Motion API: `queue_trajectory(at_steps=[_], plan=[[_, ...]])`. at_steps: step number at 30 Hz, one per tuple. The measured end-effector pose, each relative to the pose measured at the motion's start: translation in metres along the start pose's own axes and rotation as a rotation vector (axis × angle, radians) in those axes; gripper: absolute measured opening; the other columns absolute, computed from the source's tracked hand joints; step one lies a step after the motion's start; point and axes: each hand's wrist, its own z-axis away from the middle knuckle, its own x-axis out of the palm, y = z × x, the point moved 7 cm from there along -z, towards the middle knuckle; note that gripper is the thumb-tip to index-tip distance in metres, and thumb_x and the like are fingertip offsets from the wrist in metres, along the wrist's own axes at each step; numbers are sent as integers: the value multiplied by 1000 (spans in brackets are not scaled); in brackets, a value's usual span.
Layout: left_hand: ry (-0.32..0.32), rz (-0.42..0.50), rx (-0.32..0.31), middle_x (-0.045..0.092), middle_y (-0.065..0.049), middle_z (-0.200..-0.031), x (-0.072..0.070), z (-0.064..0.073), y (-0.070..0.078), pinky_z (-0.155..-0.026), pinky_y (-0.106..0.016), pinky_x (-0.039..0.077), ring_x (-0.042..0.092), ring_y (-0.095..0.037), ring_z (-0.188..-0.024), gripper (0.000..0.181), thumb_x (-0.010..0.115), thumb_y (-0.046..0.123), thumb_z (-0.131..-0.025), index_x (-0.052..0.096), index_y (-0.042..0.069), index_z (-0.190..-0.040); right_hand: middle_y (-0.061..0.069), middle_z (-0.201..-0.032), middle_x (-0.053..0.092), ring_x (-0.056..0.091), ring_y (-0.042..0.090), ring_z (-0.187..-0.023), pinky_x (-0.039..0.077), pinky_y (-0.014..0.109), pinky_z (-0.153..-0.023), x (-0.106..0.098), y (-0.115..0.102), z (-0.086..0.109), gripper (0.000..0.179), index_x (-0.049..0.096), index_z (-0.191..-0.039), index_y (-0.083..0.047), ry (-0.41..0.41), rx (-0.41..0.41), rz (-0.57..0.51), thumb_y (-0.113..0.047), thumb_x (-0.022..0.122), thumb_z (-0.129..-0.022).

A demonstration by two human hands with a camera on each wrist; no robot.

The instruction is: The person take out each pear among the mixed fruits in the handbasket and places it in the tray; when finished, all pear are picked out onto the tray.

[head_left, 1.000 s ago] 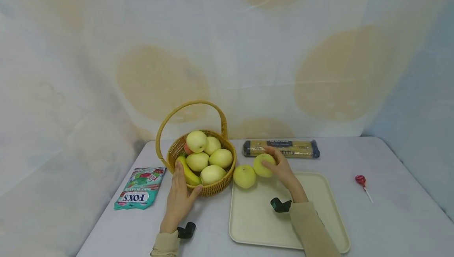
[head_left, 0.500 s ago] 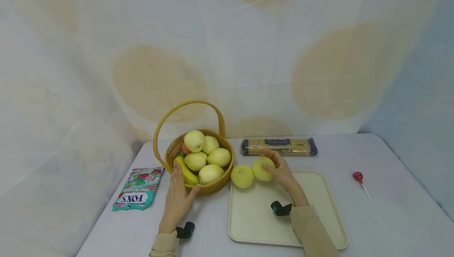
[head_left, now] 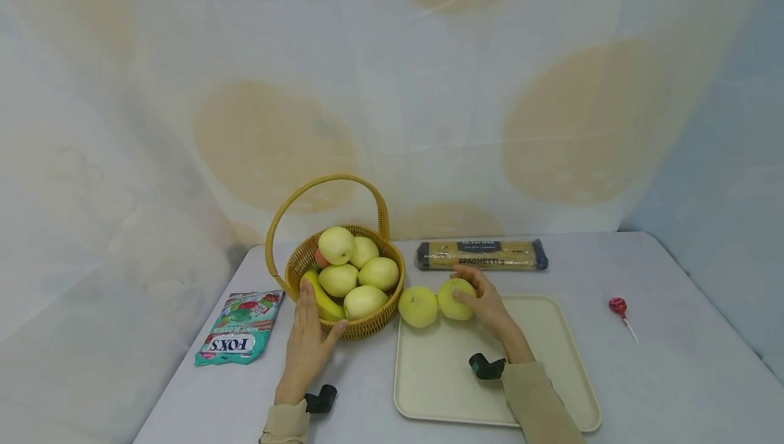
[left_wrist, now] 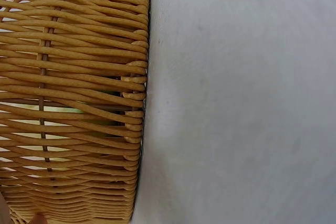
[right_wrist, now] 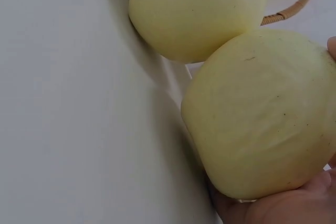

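My right hand (head_left: pixel 490 304) grips a yellow-green apple (head_left: pixel 456 299) at the tray's far left corner, thumb on the near side and fingers behind. In the right wrist view the held apple (right_wrist: pixel 262 114) touches a second apple (right_wrist: pixel 197 11). That second apple (head_left: pixel 418 306) sits between it and the wicker basket (head_left: pixel 370 326). Fairly straight fingers of my left hand (head_left: pixel 306 349) rest against the basket's near left side, thumb spread along its front. Inside the basket lie several pale green apples (head_left: pixel 365 302), a banana (head_left: pixel 327 301) and a partly hidden reddish fruit (head_left: pixel 321 259).
A cream tray (head_left: pixel 453 389) lies under my right forearm. Behind it is a spaghetti pack (head_left: pixel 484 255). A red lollipop (head_left: pixel 618 306) lies far right, and a teal Fox's sweets bag (head_left: pixel 239 328) is left of the basket. Hanging cloth (head_left: pixel 441 124) encloses the table.
My right hand has brought its apple slightly down and nearer to me, level with the second apple. The left hand keeps its place on the basket.
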Motion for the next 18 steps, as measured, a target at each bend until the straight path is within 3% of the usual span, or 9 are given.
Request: queue_trajectory(at_steps=[5,11,18], plan=[[-3,9,-7,0,-18,-164,1,1,-1,-115,-62,20,11,-42,-149,104,65,44,-90,-9,12,-156,22,-137,51,47,20,-125,34,13,-101,0,-1,1,55,41,-142,-2,-9,-44,-1,-8,62,-92],[-7,15,-11,-2,-17,-164,0,2,-1,-116,-61,19,10,-42,-149,103,64,44,-90,-8,10,-156,22,-136,52,45,36,-129,37,21,-101,-3,-7,1,53,40,-143,-1,11,-102,21,-14,60,-95],[4,23,14,0,-18,-164,0,0,0,-119,-56,15,9,-40,-150,102,63,45,-91,-8,11,-156,19,-132,56,54,20,-122,42,11,-93,-10,-16,-1,47,43,-138,2,40,-180,19,-19,56,-98]])
